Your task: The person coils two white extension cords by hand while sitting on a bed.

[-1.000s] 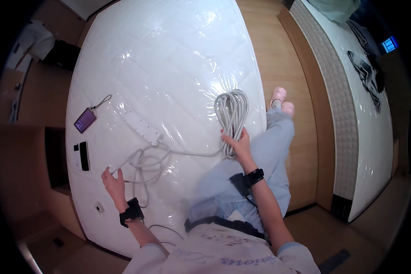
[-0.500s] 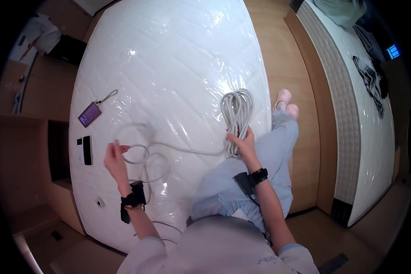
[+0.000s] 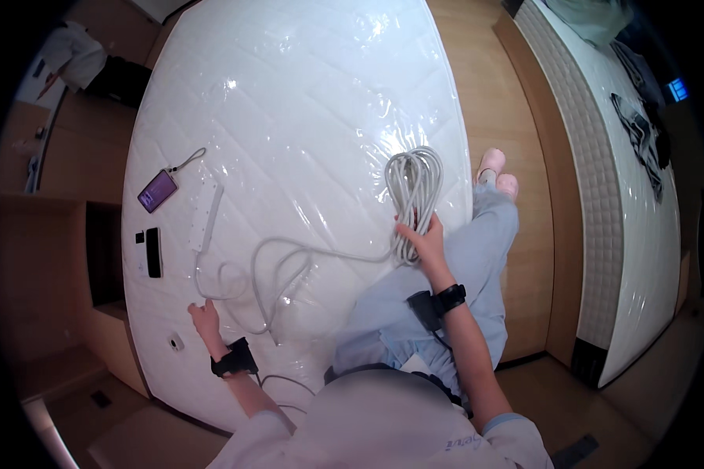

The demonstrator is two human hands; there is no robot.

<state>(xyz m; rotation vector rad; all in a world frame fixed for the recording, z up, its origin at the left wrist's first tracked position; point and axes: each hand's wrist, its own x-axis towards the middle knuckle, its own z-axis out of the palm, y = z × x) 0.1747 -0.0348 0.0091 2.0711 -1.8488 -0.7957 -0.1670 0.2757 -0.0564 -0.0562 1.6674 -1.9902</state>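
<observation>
My right hand [image 3: 425, 241] is closed around the lower end of a bundled coil of light grey cable [image 3: 414, 176], which rests on the plastic-covered mattress beside my thigh. From the bundle, a loose length of cable [image 3: 332, 254] runs left in wide loops. It leads to a white power strip [image 3: 205, 217] lying on the mattress. My left hand [image 3: 205, 319] is low on the left, finger and thumb apart, close to the cable near the strip; nothing shows between them. Whether the fingertips touch the cable is hard to tell.
Left of the strip lie a phone with a strap [image 3: 158, 191], a dark flat device [image 3: 154, 252] and a small white object [image 3: 175, 341]. A second wrapped mattress [image 3: 602, 195] stands across the wooden floor [image 3: 477, 86]. Another person [image 3: 82, 59] is at the far left.
My left hand has let go of the cable loop and moved down toward me. The power strip now shows on the mattress, and the loose loops lie differently. My right hand keeps its hold.
</observation>
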